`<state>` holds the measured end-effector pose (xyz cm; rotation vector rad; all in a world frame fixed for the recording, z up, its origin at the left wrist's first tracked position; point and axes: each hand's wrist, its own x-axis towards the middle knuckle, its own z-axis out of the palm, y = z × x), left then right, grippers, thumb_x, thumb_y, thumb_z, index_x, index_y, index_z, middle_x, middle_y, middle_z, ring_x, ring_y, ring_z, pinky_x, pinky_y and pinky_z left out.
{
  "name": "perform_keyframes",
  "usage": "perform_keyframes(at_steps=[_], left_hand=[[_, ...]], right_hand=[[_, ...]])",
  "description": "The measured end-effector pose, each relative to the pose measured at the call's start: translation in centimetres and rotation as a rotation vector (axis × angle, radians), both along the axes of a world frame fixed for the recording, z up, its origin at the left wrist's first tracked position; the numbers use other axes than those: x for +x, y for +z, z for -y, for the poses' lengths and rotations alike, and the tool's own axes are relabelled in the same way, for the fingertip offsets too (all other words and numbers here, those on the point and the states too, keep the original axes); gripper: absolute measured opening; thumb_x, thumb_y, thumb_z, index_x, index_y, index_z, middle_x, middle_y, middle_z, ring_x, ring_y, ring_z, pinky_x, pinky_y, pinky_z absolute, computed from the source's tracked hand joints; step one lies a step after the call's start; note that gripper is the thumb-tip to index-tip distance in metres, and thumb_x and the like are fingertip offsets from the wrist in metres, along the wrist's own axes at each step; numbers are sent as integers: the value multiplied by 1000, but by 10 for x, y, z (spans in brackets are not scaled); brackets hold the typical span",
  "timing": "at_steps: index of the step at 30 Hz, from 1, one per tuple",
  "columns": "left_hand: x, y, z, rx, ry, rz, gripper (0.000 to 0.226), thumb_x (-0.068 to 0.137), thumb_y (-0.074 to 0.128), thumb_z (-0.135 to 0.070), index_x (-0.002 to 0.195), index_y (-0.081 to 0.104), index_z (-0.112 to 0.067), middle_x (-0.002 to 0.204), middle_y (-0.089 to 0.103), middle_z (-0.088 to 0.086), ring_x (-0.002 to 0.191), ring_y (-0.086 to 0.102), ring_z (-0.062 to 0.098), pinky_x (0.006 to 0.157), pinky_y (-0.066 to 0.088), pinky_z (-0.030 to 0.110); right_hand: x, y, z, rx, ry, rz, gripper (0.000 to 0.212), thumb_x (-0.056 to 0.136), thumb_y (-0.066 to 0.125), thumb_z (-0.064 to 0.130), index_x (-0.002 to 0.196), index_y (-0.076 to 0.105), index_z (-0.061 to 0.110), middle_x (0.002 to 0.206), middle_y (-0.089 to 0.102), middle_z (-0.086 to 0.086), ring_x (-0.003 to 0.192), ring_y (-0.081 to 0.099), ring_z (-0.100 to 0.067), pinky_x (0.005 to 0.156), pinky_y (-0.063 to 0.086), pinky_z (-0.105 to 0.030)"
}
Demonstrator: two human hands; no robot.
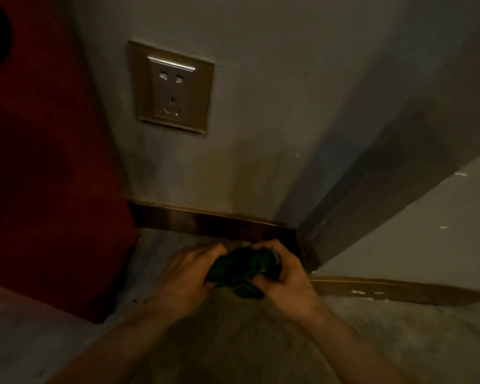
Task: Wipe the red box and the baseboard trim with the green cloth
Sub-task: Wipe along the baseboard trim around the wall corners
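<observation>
Both hands clamped on the green cloth, bunched into a wad between them: left hand grips its left side, right hand its right side, fingers curled over the top. Cloth held low, just above the floor, not yet pressed to anything as far as I can tell. Baseboard trim, shiny metallic strip, runs just beyond the hands at the wall foot, ending at a corner past the right hand. Red box stands to the left of the left hand, tall dark face, near but apart. Wall socket sits well above the hands.

Likely step: regripping or folding the cloth before the next wipe. Risks: wadded cloth gives a small contact patch, so streaks or missed stretches on the trim; the gap where trim meets red box is tight and easy to skip; dim light hides leftover dust; a damp cloth swept upward could reach the socket.
</observation>
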<state>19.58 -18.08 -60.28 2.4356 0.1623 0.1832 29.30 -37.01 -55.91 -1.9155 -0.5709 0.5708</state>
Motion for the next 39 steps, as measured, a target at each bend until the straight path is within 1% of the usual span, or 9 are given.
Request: perform_keyframes(at_steps=[2,5,12,16,21,24,28,36,39], left_hand=[[-2,6,-1,66,-48,-20,35,75,73,-9,91,52,-33,85,59,-15,79,59,12,62,35,24],[-6,11,2,152,-89,-50,32,78,72,-16,88,50,-35,85,53,-19,83,57,13,69,31,28],[-8,16,24,336,-212,-139,39,84,69,-26,115,49,-39,121,58,-15,116,52,9,101,34,27],[-7,21,36,344,-235,-149,35,81,66,-25,112,51,-36,115,61,-13,111,56,12,94,37,28],[1,22,51,284,-241,-165,38,78,64,-23,111,51,-37,114,63,-13,109,58,14,89,43,31],[5,21,71,258,-265,-180,38,78,61,-23,110,47,-38,112,64,-12,106,61,16,77,42,31],[13,26,98,213,-316,-150,33,81,60,-25,107,44,-40,113,62,-14,106,61,15,73,40,32],[29,43,115,290,-333,-127,34,83,63,-24,107,45,-40,114,61,-15,107,61,12,70,37,29],[29,48,114,390,-347,-107,34,83,62,-25,107,45,-40,113,61,-15,108,60,12,76,43,31]], right_hand=[[-3,-2,10,-48,23,80,40,75,79,7,99,62,35,102,66,7,97,66,-10,79,58,-27],[-8,-6,25,-195,89,237,48,72,79,3,92,56,40,107,59,13,100,59,-2,80,52,-19],[-18,-9,58,-402,113,358,46,70,75,7,93,50,37,105,46,16,91,51,-1,69,39,-10],[-25,-1,72,-435,83,359,44,71,73,7,93,49,37,108,45,13,96,52,-9,78,49,-29],[-30,14,89,-460,82,396,42,73,73,9,91,47,37,103,42,13,88,52,-11,72,49,-34],[-33,23,108,-512,62,419,40,76,70,10,93,46,37,103,41,13,86,49,-9,69,47,-27],[-37,36,132,-561,49,427,42,77,69,10,95,45,38,106,42,12,87,49,-8,66,37,-12],[-29,57,142,-623,11,409,41,79,71,9,99,46,35,115,44,7,95,50,-11,72,48,-19],[-25,53,144,-605,5,398,39,81,71,8,101,48,33,118,44,5,99,51,-15,79,53,-26]])
